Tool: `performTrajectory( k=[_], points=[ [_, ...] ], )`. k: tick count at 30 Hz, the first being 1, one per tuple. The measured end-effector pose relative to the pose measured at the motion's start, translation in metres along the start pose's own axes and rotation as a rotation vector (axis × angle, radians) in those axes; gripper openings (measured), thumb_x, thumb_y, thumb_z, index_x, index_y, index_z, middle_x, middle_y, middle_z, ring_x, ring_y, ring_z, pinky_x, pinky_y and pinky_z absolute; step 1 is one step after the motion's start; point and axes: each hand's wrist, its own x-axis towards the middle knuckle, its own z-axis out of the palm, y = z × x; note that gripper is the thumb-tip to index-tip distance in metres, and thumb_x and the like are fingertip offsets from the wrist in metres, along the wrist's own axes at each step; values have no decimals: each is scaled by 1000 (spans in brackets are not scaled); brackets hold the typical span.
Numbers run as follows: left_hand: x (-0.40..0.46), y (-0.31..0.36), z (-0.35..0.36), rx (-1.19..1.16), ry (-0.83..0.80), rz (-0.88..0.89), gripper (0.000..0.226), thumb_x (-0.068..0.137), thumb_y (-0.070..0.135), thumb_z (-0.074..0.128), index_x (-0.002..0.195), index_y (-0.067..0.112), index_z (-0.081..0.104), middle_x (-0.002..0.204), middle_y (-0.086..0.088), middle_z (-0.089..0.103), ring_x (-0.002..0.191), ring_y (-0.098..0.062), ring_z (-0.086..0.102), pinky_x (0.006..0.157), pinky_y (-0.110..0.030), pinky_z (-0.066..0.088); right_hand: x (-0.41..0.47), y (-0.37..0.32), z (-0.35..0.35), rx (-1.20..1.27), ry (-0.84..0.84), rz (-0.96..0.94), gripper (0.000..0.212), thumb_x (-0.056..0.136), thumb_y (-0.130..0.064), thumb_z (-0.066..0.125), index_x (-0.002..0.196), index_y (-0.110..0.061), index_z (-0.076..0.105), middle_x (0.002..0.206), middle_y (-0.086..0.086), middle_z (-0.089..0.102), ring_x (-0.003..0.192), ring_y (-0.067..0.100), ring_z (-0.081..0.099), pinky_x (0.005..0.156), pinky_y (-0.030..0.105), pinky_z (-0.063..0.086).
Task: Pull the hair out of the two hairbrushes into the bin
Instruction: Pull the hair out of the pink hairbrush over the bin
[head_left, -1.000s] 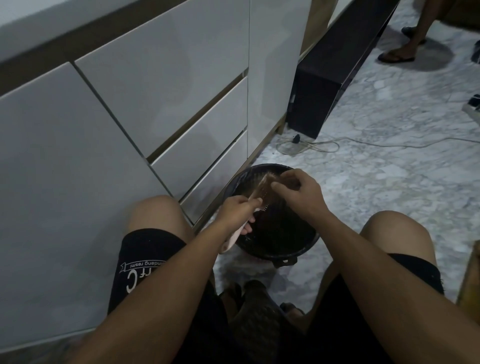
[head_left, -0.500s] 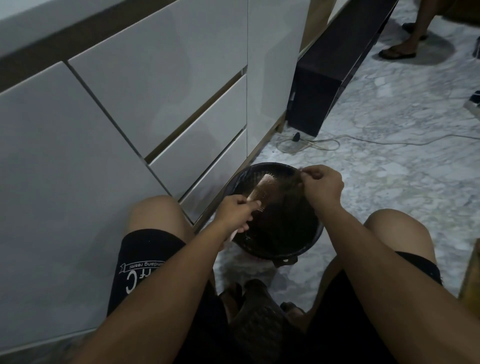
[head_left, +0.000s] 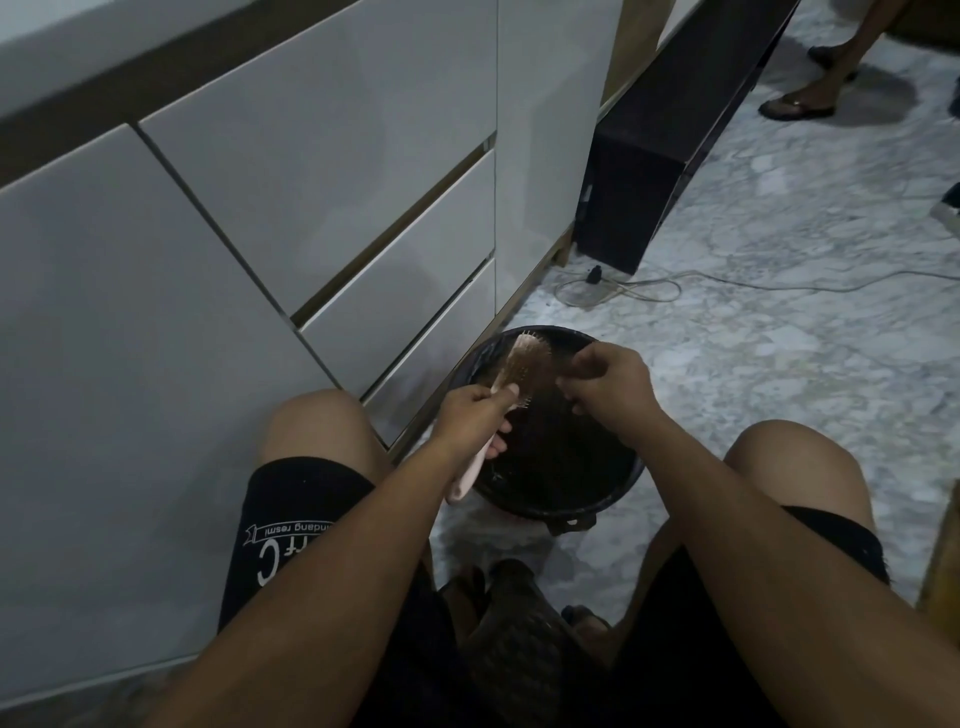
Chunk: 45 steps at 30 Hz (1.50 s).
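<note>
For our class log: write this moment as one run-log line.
left hand: grips hairbrush | right hand: pinching at bristles | both over bin | second brush: unseen

The right hand (head_left: 608, 387) has come back beside the hairbrush (head_left: 524, 366), its fingers seemingly pinching hair.
</note>
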Motion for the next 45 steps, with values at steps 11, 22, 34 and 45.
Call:
performTrajectory(
  k=[11, 22, 34, 45],
  points=[
    [1, 5, 3, -51, -43, -50, 31, 91, 27, 61, 109, 3, 68, 73, -12, 66, 48, -21, 56, 48, -27, 43, -7, 2, 5, -128, -92, -219, 42, 71, -19, 83, 110, -21, 69, 104, -5, 69, 81, 12, 65, 74, 31, 56],
    [-5, 4, 2, 5, -62, 0, 34, 92, 40, 64, 102, 7, 70, 74, -8, 66, 47, -15, 53, 46, -25, 42, 1, -1, -8, -74, 258, -55, 10, 79, -13, 71, 83, -22, 72, 83, -4, 70, 86, 15, 67, 86, 37, 56],
    [-8, -2, 5, 128, -75, 36, 33, 90, 43, 65, 103, 14, 72, 77, -7, 67, 52, -15, 54, 48, -25, 42, 0, 4, 1, -353, 46, -348, 19, 80, -18, 75, 98, -17, 78, 100, 2, 70, 94, 16, 63, 89, 34, 52],
    [-8, 1, 3, 99, -65, 32, 35, 91, 44, 63, 106, 12, 70, 75, -7, 66, 48, -13, 53, 49, -26, 43, 4, 1, -8, -152, 150, -120, 14, 84, -16, 68, 97, -22, 67, 105, -1, 65, 102, 17, 60, 83, 26, 44]
  ],
)
